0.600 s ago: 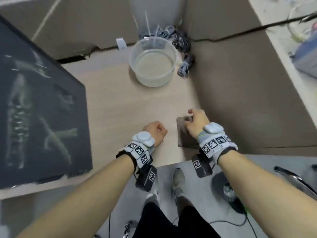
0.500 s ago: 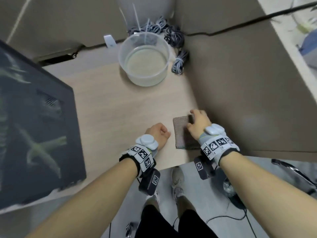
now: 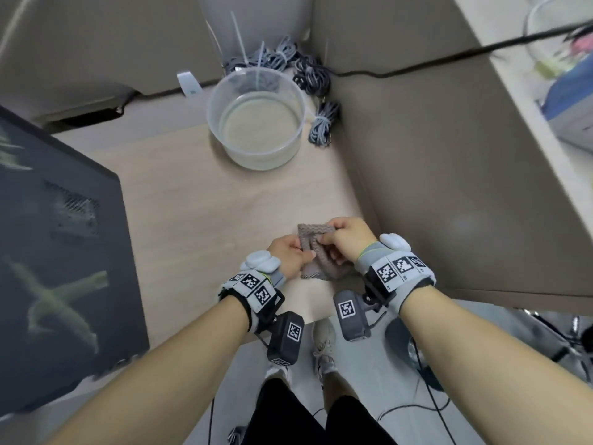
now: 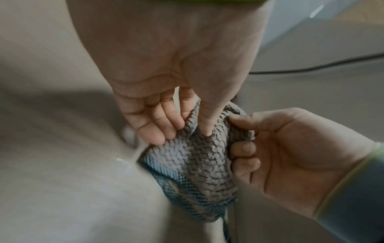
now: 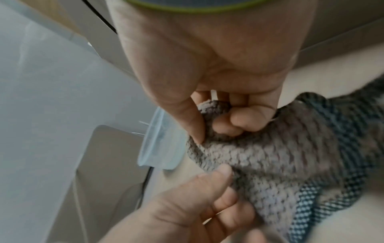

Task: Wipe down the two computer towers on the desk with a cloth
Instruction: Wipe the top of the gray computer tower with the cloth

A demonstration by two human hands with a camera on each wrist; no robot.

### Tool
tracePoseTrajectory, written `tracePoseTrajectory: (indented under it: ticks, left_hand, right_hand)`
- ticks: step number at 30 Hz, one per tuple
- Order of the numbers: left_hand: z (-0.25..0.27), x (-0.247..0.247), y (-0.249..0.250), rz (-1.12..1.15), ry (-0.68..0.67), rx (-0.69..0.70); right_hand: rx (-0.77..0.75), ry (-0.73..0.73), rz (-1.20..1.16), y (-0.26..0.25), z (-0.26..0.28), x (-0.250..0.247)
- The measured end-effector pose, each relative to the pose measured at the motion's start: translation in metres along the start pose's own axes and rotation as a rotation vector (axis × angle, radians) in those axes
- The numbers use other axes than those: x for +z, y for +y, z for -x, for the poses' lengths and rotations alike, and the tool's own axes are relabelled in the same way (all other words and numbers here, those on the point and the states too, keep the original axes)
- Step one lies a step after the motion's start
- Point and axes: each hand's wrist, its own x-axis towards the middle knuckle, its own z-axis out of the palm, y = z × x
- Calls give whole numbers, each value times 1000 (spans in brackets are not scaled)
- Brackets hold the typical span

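Both hands hold the cloth just above the surface: the left hand and right hand each pinch an edge, likely unfolding it before wiping the dark tower.

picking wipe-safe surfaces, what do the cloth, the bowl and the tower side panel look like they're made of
Cloth: looks like a nubby woven grey textile, possibly microfibre, with a finer dark-and-pale weave on its other face; it bunches softly between the left hand and right hand.
Bowl: translucent, thin-rimmed, likely plastic.
Tower side panel: dark, glossy and reflective, so glass or acrylic; which one cannot be told.
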Motion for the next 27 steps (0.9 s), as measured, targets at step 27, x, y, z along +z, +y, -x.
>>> tracePoseTrajectory:
  ticks: [27]
  left_hand:
    - [390, -346, 92, 202, 620, 475]
  right_hand:
    - [-639, -693, -192, -326, 285, 194]
